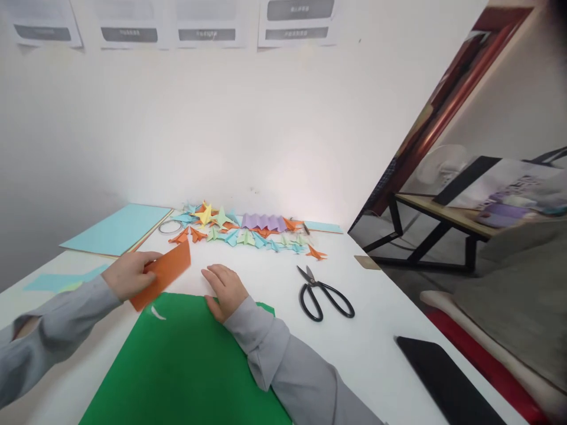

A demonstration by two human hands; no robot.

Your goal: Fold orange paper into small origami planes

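Note:
Between the thumb and fingers of my left hand (130, 274) is a rectangular piece of orange paper (167, 273), held tilted above the far left corner of a green sheet (186, 360). My right hand (228, 289) rests at the far edge of that green sheet, fingers apart and holding nothing. A small white scrap (157, 313) lies on the green near its upper left. To the right of my right hand, black-handled scissors (321, 295) lie on the table with their blades slightly apart.
Folded paper shapes (245, 237) in several colours line the back by the wall, near a pleated purple paper (264, 222). Light blue sheets (117, 229) are stacked back left. A black flat object (443, 378) lies front right. Beyond the table's right edge stands a bench (443, 215).

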